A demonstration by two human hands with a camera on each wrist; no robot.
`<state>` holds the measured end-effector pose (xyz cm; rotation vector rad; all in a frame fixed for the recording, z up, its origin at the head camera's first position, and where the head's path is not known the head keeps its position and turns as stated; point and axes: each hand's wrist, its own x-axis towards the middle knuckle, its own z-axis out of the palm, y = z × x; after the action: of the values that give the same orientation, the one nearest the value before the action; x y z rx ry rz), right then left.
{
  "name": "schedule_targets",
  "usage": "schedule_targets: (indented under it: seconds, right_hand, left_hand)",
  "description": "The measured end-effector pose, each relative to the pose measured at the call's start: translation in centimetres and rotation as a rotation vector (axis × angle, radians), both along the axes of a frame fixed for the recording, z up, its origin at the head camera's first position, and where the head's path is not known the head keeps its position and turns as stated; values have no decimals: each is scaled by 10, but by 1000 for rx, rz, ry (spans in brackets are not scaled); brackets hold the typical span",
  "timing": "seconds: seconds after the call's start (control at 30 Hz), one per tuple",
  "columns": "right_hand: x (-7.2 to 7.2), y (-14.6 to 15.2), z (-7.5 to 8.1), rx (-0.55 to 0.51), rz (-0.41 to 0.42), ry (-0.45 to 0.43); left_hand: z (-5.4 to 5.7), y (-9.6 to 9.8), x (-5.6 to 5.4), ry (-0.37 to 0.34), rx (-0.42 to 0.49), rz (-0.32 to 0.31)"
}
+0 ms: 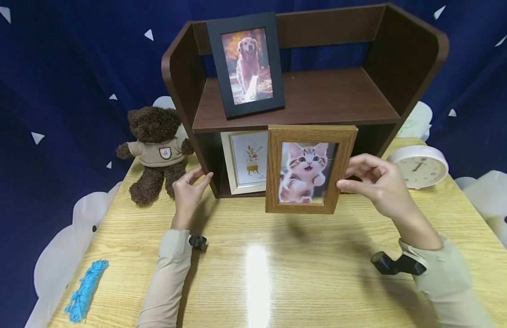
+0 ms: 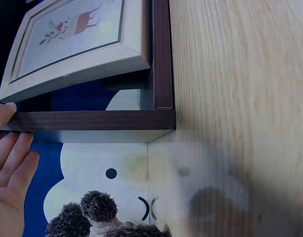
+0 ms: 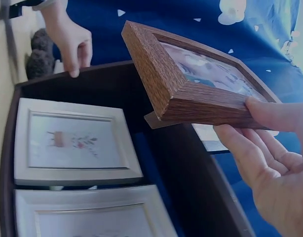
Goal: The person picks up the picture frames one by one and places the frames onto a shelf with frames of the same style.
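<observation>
A navy curtain scattered with white triangles (image 1: pixel 73 68) is hanging behind a pale, wood-grained table (image 1: pixel 315 282). On the left, beside a dark-brown plush bear in a beige shirt (image 1: pixel 152 152), you are gripping the side panel of a dark-brown, two-tier wooden shelf (image 1: pixel 331 95) with your left hand (image 1: pixel 188 190); a light hold is probably enough to steady it without rocking the black rectangular frame with a dog photo (image 1: pixel 249 66), which is standing on the upper tier. Your thumb is lying inside the panel and your fingers outside, parted only by its thickness. Farther right, a cream rectangular frame with a plant print (image 1: pixel 249 159) is standing in the lower compartment, and you are holding the brown wooden frame with a kitten photo (image 1: pixel 307 171) up in front of it, apart from the table. Your right hand (image 1: pixel 380 184) is pinching its right border, thumb in front, fingers behind. This one-sided hold could let it swing, so levelling it seems wise. Beyond, a round white clock (image 1: pixel 418 167) is resting near that hand.
</observation>
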<state>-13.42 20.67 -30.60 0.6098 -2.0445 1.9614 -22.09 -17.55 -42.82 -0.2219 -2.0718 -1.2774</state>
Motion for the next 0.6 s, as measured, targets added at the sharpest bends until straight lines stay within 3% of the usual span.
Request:
schedule_targets:
  seconds: [0.23, 0.47, 0.6]
  right_hand:
    - [-2, 5, 17, -74, -28, 39]
    - [-10, 7, 29, -248, 105, 104]
    - [-13, 8, 37, -245, 106, 115]
  left_hand:
    - [0, 1, -1, 21, 9, -7]
    - [-1, -1, -1, 8, -5, -8]
    - [0, -1, -1, 4, -20, 0]
